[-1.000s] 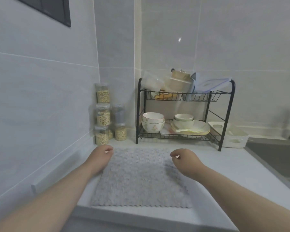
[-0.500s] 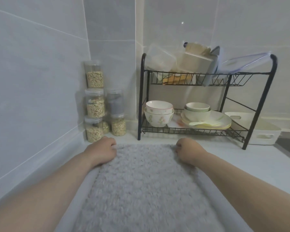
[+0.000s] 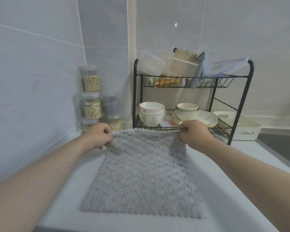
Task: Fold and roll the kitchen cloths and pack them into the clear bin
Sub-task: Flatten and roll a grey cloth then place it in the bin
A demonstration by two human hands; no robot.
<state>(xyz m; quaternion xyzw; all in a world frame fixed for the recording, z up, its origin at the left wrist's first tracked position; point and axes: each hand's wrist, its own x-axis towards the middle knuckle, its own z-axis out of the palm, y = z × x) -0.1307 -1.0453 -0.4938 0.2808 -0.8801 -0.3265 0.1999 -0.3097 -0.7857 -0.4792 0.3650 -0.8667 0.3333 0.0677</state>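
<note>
A grey, fluffy, square kitchen cloth with a scalloped edge lies on a pale white countertop. Its near edge rests flat on the counter close to the person. Its far edge is raised off the surface, stretched between the two hands.

The left hand pinches the far left corner of the cloth, fingers curled round the fabric. The right hand pinches the far right corner in the same way, thumb and fingers closed on the edge. Both bare forearms reach in from the bottom corners of the view.

Just beyond the right hand stands a black two-tier wire dish rack. On its lower shelf, between and behind the hands, sit two stacked white floral bowls. Directly behind the right hand is a pile of cream plates with small bowls on top. The upper shelf holds a jumble of clear plastic containers and lids.

To the outer side of the right hand, past the rack, a white plastic basket with cut-out handles sits on the counter. Behind the left hand, in the corner of the grey tiled wall, stand stacked clear jars of grains.
</note>
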